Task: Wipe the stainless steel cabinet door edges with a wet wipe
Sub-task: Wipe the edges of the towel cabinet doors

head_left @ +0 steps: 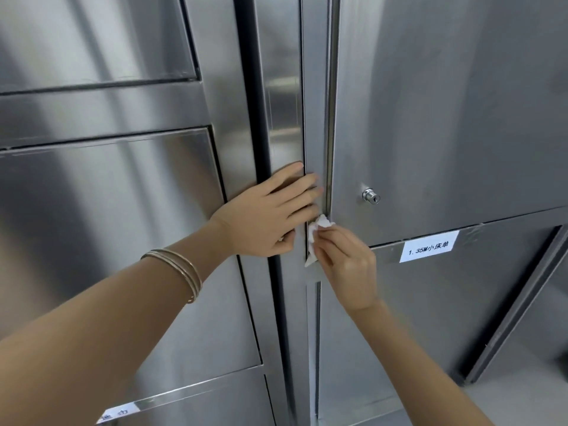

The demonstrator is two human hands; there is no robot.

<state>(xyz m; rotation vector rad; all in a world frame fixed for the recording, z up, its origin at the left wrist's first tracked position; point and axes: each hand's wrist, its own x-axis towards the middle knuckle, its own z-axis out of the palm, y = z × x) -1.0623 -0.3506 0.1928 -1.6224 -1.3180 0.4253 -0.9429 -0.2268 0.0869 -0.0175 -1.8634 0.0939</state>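
Observation:
A crumpled white wet wipe (316, 235) is pressed against the vertical left edge (329, 118) of the upper right stainless steel door (445, 112), near that door's bottom corner. My right hand (347, 262) pinches the wipe from below right. My left hand (270, 213) lies flat with straight fingers on the steel strip just left of the edge, fingertips reaching the seam above the wipe. Thin bangles circle my left wrist.
A small round lock (371, 196) sits on the right door close to the wiped edge. A white label (428, 245) with printed text is stuck on the lower right door. Steel drawer-like panels (107, 210) fill the left side, with a dark vertical gap (261, 118) beside them.

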